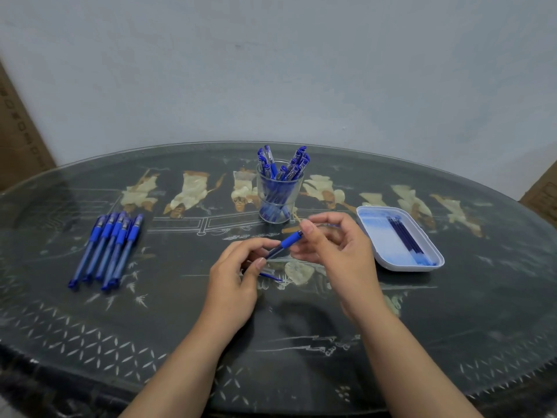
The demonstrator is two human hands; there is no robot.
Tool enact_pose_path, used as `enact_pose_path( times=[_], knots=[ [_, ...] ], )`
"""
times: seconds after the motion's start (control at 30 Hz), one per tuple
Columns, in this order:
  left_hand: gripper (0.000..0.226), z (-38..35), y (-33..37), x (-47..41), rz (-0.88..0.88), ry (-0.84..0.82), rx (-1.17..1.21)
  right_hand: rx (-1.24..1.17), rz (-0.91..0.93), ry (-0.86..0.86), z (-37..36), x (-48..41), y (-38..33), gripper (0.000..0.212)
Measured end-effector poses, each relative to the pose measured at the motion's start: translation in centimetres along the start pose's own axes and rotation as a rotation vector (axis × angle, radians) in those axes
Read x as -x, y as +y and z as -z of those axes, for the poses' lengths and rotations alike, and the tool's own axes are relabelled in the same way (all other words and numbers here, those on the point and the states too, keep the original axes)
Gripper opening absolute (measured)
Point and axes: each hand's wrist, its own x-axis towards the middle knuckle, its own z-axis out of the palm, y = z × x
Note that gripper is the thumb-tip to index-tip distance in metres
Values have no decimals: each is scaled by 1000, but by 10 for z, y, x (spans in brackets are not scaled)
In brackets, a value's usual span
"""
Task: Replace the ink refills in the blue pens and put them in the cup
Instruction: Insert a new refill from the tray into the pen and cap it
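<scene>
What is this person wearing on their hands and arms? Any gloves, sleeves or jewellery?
Nothing that shows. The left hand and right hand have no gloves, and no ring, watch or bracelet is visible. The left forearm and right forearm are uncovered, with no sleeve in view. The fingernails look plain and unpainted.

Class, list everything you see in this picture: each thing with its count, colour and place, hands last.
table: one, dark, patterned, under everything
cup: one, clear, centre back, holding blue pens
loose pens: about five, blue, row at left
tray: one, white, at right
refills: a few, dark blue, in tray
held pen: one, blue, between the hands
box: one, brown, far left edge
left hand: grips held pen's barrel
right hand: pinches held pen's far end
</scene>
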Motion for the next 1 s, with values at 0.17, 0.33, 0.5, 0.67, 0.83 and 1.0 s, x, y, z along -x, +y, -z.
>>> enact_pose_path(
  times=[0.17,0.33,0.5,0.67,0.83,1.0],
  knots=[
    [55,0,-1,0,11,3,-13,57,49,8,-2,0,4,2],
    [53,1,-1,0,12,11,-23,42,33,33,-7,0,6,10],
    [53,3,-6,-2,79,150,15,117,-19,26,-13,-4,29,9],
    [48,5,-3,-4,150,239,132,944,188,-331,-21,-12,58,50],
    [46,5,-4,-4,178,236,154,990,284,-294,-27,-19,52,44],
    [44,4,-6,-4,172,194,108,250,80,33,-25,-32,3,28]
  ],
)
